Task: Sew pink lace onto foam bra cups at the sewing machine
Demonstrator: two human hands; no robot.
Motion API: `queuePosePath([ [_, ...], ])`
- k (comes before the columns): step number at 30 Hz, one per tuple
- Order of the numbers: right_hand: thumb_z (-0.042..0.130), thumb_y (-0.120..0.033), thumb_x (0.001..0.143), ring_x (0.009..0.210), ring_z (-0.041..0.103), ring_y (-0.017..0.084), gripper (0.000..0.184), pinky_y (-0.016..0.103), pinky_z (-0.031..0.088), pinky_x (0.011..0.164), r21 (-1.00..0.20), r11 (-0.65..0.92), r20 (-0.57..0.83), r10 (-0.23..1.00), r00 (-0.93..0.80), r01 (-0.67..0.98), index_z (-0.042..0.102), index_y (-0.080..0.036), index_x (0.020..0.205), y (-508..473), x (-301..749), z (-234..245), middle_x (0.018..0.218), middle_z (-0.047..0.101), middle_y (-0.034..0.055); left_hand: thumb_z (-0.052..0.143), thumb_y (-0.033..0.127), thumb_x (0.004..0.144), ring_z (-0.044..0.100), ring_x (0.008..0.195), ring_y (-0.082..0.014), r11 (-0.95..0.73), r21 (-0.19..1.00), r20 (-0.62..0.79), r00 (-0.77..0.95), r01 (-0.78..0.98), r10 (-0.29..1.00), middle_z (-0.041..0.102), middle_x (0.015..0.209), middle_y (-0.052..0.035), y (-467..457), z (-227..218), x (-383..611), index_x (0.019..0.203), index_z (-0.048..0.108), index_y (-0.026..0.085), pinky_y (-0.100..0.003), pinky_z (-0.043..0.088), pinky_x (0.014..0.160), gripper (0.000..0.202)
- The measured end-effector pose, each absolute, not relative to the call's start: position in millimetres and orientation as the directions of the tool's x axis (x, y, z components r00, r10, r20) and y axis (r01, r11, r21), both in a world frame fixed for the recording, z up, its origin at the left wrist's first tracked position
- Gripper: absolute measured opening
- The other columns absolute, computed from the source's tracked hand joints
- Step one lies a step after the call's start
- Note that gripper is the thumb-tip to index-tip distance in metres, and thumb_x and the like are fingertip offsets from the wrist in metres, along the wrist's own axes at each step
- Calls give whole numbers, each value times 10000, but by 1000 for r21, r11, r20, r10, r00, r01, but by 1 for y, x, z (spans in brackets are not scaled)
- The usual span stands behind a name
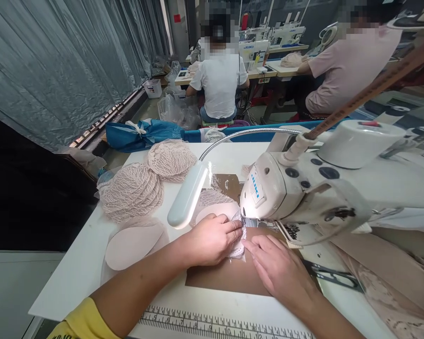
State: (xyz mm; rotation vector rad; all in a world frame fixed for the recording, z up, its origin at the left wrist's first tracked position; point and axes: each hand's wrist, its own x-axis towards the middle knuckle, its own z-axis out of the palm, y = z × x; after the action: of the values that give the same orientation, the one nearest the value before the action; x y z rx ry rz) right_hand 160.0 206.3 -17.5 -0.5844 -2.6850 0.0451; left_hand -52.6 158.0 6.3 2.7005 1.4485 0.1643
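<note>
My left hand [214, 238] is closed on a pale pink lace bra cup [217, 209], its fingers pressing the piece down beside the sewing machine's needle area. The cup's white scalloped edge [237, 250] comes out below these fingers. My right hand [277, 263] lies to the right, its fingers bent together and the leading fingertip and thumb at that edge. The head of a white JUKI sewing machine [265, 188] stands over the work and hides the needle tip. Under both hands lies a brown plate [219, 278].
Stacked lace cups [130, 190] and a second lace stack [171, 160] sit at the left, with a smooth cup [134, 247] nearer me. A lamp [189, 195] hangs over the table. A printed ruler [212, 325] runs along the front. Two people work at machines beyond.
</note>
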Motion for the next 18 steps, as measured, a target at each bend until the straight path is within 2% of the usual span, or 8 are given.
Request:
queuePosePath([
  [6,403,-51,856,747,565,176,357,279,406,653,-37,885,402,438,-804,464,684,-150,1053,211,153,-19,832,663,52,403,299,955,497,904,-231,-496,125,84,489,859,868,530,1327,-139,160,4,-51,1319,496,105,-356,434,750,422],
  [10,416,-42,858,767,592,184,364,290,421,671,20,858,437,455,-776,514,683,-128,1089,214,151,-21,875,693,75,415,308,951,501,926,-243,-457,123,80,450,881,889,538,1314,-129,161,6,-51,1263,531,117,-361,426,749,383],
  [15,418,-81,878,808,602,182,362,288,437,672,-26,848,440,486,-755,530,658,-146,1141,214,154,-23,980,693,83,411,272,951,516,908,-228,-453,118,117,440,884,890,542,1303,-138,161,8,-52,1192,570,127,-356,432,753,323],
  [18,401,-62,854,760,580,172,385,282,402,591,-51,883,383,449,-808,466,661,-175,1115,212,155,-20,879,676,47,392,263,965,524,905,-224,-468,126,161,447,875,880,574,1263,-133,159,8,-51,1182,581,123,-353,438,754,320],
])
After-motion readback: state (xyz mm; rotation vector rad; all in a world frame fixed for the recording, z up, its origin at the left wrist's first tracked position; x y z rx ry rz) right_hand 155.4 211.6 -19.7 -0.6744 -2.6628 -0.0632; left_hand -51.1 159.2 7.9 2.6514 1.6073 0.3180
